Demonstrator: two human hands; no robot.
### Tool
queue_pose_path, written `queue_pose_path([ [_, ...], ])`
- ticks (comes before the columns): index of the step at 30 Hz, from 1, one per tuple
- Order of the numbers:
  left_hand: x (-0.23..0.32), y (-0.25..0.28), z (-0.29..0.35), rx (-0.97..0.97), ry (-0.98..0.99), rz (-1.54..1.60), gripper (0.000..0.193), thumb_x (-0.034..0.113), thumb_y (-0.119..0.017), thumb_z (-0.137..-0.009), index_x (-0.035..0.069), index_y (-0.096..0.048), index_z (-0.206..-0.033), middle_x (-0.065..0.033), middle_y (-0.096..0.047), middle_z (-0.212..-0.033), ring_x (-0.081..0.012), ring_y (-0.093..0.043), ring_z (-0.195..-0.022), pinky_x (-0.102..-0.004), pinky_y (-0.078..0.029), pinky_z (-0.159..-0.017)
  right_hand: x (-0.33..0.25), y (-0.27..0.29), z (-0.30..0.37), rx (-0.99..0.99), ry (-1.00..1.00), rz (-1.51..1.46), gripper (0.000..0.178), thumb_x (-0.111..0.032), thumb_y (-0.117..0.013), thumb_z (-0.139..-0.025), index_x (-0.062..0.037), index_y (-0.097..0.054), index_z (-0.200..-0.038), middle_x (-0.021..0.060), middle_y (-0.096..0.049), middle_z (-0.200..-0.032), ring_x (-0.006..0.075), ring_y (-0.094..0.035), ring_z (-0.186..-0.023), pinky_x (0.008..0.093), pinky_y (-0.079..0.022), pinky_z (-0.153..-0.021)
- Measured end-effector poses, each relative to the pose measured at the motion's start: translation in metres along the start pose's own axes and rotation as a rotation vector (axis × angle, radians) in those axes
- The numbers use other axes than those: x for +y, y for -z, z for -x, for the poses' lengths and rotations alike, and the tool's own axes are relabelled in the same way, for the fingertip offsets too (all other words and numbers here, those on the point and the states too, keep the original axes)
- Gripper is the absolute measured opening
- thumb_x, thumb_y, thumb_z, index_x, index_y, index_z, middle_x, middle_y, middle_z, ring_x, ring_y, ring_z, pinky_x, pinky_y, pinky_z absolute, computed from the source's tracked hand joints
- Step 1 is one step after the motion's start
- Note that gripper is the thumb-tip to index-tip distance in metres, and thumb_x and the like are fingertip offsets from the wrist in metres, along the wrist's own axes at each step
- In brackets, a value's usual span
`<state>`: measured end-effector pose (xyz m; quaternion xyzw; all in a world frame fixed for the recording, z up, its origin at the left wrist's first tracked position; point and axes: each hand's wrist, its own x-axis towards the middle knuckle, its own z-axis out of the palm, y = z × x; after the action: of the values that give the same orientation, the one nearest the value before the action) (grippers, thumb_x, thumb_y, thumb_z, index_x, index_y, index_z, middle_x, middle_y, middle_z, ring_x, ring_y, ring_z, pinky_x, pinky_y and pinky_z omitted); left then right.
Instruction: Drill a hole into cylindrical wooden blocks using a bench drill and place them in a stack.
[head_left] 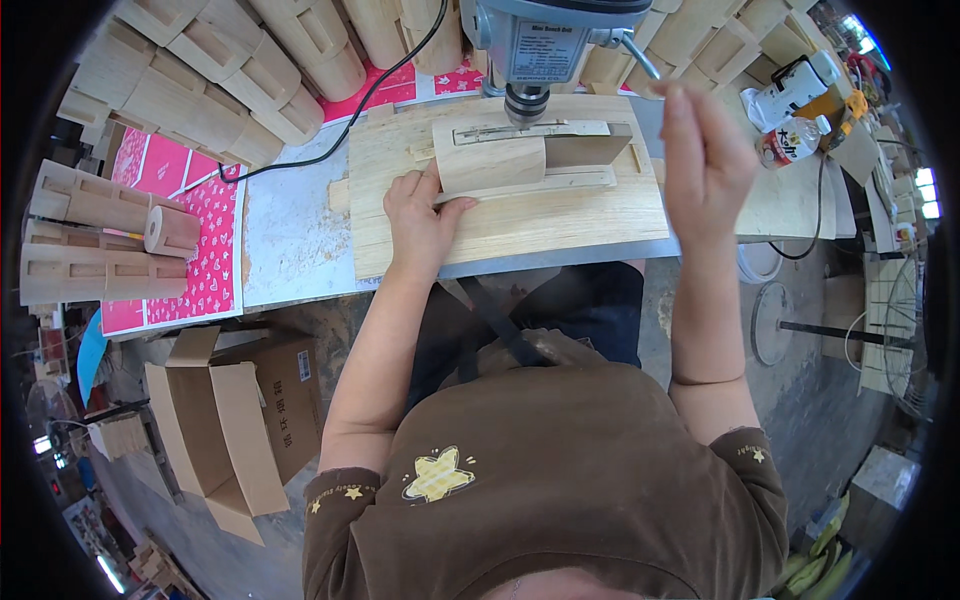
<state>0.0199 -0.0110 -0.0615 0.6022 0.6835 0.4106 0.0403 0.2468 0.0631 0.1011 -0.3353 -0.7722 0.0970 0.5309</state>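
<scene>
A small grey bench drill (540, 50) stands at the far side of the table, its chuck (526, 104) over a pale wooden piece with a curved face (492, 165). That piece lies in a wooden jig with a light strip (575, 180) along its near side, on a flat wooden board (560, 222). My left hand (415, 218) grips the left end of the curved piece, its thumb on the near strip. Raised on the right, my right hand (708, 165) is closed at the end of the drill's feed lever (640, 55). The drill's tip is hard to make out.
Stacks of wooden cylinders with cut slots (235, 70) line the back and left (105, 275). A black cable (350, 125) crosses the table's left part. A plastic bottle (795, 142) lies at the right. Below left, an open cardboard box (240, 420) rests on the floor.
</scene>
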Motion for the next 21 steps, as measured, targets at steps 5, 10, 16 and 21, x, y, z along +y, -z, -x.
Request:
queue_pose_path([
  [5,0.005,-0.003,-0.006,-0.006,-0.007,0.010,0.064,0.022,-0.080,-0.058,0.004,-0.059,-0.117,-0.0060,-0.056,-0.081,-0.0251,-0.050,-0.083,-0.0371,-0.036,-0.081,0.040,-0.033,0.038,0.072,0.080,0.013,0.007,-0.007,-0.059,-0.084,-0.0022,-0.064,-0.087,0.0073,-0.058,-0.067,0.0196,-0.055,-0.060,0.0306,-0.040,-0.058],
  [10,0.001,-0.007,-0.007,0.005,-0.025,0.010,0.063,0.021,-0.080,-0.058,0.005,-0.060,-0.116,-0.0055,-0.056,-0.080,-0.0251,-0.050,-0.083,-0.0372,-0.037,-0.080,0.060,-0.046,0.043,0.122,0.170,0.010,0.008,-0.005,-0.060,-0.083,-0.0034,-0.064,-0.089,0.0070,-0.060,-0.072,0.0230,-0.057,-0.069,0.0320,-0.040,-0.064],
  [16,0.002,0.001,-0.005,0.007,-0.002,-0.009,0.064,0.022,-0.080,-0.058,0.006,-0.059,-0.116,-0.0048,-0.056,-0.079,-0.0242,-0.050,-0.082,-0.0382,-0.036,-0.081,0.026,-0.006,-0.014,0.119,0.205,0.056,0.012,-0.009,-0.055,-0.087,-0.0007,-0.064,-0.087,0.0032,-0.054,-0.065,0.0138,-0.049,-0.060,0.0263,-0.037,-0.058],
  [21,0.017,-0.025,-0.009,0.004,-0.043,-0.020,0.063,0.025,-0.079,-0.059,0.007,-0.059,-0.116,-0.0042,-0.056,-0.080,-0.0241,-0.050,-0.082,-0.0391,-0.034,-0.082,0.021,-0.014,-0.128,0.115,0.071,0.143,0.033,-0.024,-0.047,-0.088,0.0050,-0.058,-0.076,0.0191,-0.054,-0.064,0.0259,-0.054,-0.061,0.0347,-0.042,-0.061],
])
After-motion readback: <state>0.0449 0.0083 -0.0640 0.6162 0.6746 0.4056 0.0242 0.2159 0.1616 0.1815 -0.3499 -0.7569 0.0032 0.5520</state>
